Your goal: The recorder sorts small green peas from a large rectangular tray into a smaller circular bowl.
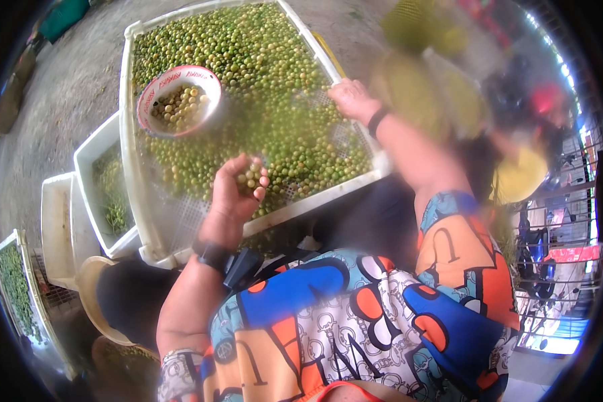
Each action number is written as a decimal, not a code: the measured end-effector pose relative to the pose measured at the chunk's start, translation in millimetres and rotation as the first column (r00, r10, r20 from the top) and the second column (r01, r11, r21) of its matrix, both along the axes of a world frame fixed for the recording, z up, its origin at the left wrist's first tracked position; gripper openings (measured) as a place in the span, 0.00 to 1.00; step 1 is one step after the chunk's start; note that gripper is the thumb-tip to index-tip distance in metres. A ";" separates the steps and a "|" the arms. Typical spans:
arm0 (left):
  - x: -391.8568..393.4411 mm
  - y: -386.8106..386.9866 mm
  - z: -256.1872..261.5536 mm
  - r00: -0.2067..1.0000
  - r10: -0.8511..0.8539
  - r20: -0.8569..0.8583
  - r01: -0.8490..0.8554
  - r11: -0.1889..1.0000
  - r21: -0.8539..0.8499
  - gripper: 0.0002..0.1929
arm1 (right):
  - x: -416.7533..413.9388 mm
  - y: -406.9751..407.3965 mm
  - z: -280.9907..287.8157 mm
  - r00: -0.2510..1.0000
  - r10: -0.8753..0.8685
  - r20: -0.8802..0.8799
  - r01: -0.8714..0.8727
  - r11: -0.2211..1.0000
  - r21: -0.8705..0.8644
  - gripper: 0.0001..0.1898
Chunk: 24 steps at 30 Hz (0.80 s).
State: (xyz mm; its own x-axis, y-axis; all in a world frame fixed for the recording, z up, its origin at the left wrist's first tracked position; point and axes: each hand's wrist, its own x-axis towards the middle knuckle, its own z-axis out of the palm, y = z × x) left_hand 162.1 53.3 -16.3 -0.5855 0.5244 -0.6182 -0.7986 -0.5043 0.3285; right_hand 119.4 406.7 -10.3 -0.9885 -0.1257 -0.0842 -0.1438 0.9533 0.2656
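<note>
A large white plastic mesh tray [130,85] holds many small round green and yellowish fruits [261,55]. My left hand [238,183], palm turned up, cups several pale yellow-green fruits above the near part of the tray. On the right, my right hand [352,98] rests at the tray's right rim; a blur hides exactly how its fingers lie. A white enamel bowl [181,75] with a red rim and red pattern stands on the fruits at the tray's left side, with yellowish fruits in it.
White plastic crates [60,226] stand left of the tray, one with green stems. A tan basin [88,286] lies at lower left, near another tray with greens [17,281]. Blurred yellow-green sacks [414,90] and a person by a yellow round thing [522,173] are at right.
</note>
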 end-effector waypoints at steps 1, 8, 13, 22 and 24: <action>-1.0 -0.7 -1.0 1.000 -0.002 0.007 0.002 1.000 0.004 0.09 | -2.1 1.9 1.5 0.999 0.050 0.010 -0.051 0.998 0.036 0.09; -3.2 -2.8 -0.7 1.000 0.005 -0.005 -0.005 1.000 -0.006 0.09 | -16.0 -3.6 6.2 0.995 -0.030 0.100 0.031 0.999 -0.014 0.09; -2.8 -5.1 -2.3 1.000 -0.009 -0.011 0.009 1.000 0.021 0.09 | -22.4 -9.0 6.6 0.985 0.005 0.173 -0.010 1.000 0.027 0.08; -0.4 -2.9 -3.6 0.999 -0.031 0.011 0.030 0.999 0.034 0.09 | -15.1 -2.7 -15.0 0.980 0.122 0.157 -0.149 0.974 0.173 0.07; 0.8 -3.1 -7.9 0.998 -0.052 -0.021 0.053 0.998 0.034 0.10 | -13.9 -3.8 -13.5 0.977 0.097 0.189 -0.128 0.979 0.160 0.07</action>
